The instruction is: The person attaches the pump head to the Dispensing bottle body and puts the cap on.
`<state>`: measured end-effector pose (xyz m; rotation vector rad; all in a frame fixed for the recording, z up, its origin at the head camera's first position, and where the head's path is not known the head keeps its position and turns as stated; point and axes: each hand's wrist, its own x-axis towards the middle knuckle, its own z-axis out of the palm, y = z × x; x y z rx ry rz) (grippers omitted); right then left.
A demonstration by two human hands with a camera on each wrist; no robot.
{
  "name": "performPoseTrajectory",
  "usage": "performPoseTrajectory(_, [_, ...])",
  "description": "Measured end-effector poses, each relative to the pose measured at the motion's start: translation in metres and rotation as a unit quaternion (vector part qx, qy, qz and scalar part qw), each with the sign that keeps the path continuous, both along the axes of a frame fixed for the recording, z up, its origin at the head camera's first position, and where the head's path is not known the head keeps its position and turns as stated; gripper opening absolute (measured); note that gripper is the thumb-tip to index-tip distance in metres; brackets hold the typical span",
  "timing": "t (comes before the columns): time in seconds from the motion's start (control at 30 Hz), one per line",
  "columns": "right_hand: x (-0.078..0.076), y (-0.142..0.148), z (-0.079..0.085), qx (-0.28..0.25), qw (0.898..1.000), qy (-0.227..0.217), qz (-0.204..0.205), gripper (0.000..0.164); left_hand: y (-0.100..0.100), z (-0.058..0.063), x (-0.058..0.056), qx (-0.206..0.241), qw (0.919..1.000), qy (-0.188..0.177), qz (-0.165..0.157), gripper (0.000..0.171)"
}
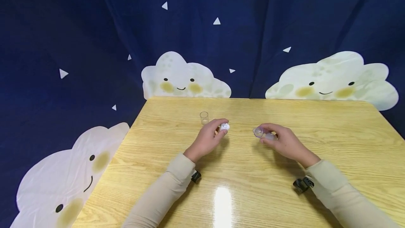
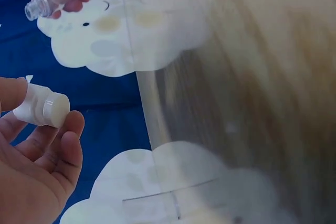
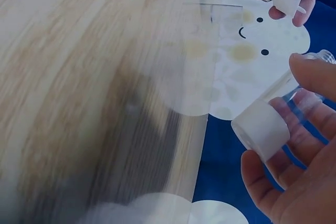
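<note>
My left hand (image 1: 207, 140) pinches a small white pump head (image 1: 225, 126) between thumb and fingers, over the table. In the left wrist view the pump head (image 2: 39, 103) lies on its side, its short spout near the thumb and its round end facing outward. To the right, my right hand (image 1: 284, 143) grips a clear bottle (image 1: 258, 132) with a white lower part, tilted so the neck points toward the left hand. The right wrist view shows the bottle's white base (image 3: 261, 129) and its uncovered threaded neck. Bottle and pump head are apart.
A clear cylindrical cap (image 1: 204, 116) stands on the wooden table (image 1: 240, 171) just beyond my left hand. A dark blue curtain (image 1: 196, 38) with printed clouds and triangles hangs behind the table's far edge and along its left side.
</note>
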<state>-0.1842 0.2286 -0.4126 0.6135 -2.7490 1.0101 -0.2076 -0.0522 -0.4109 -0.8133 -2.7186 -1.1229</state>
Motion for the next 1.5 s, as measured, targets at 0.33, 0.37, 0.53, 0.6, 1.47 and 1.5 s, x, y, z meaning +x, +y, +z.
performPoseTrajectory(0.33, [-0.001, -0.002, 0.001, -0.001, 1.0, 0.001, -0.003, 0.037, 0.005, -0.004, 0.003, 0.014, 0.9976, 0.044, 0.051, 0.043])
performPoseTrajectory(0.37, [-0.001, -0.002, 0.001, -0.001, 1.0, -0.002, -0.001, 0.037, 0.005, -0.004, 0.004, 0.015, 0.9974, 0.043, 0.055, 0.043])
performPoseTrajectory(0.53, [-0.001, -0.002, 0.0, 0.002, 1.0, -0.01, 0.001, 0.037, 0.006, -0.007, 0.006, 0.024, 0.9963, 0.059, 0.057, 0.039])
performPoseTrajectory(0.6, [-0.001, -0.002, 0.0, 0.004, 1.0, -0.009, 0.0, 0.037, 0.007, -0.007, 0.007, 0.028, 0.9952, 0.077, 0.054, 0.037])
performPoseTrajectory(1.47, [-0.002, 0.0, -0.002, 0.017, 1.0, -0.006, 0.007, 0.038, 0.009, -0.011, 0.008, 0.031, 0.9982, 0.028, 0.043, 0.043])
performPoseTrajectory(1.5, [-0.002, 0.0, -0.002, 0.017, 1.0, -0.005, 0.007, 0.038, 0.009, -0.011, 0.008, 0.033, 0.998, 0.025, 0.047, 0.043])
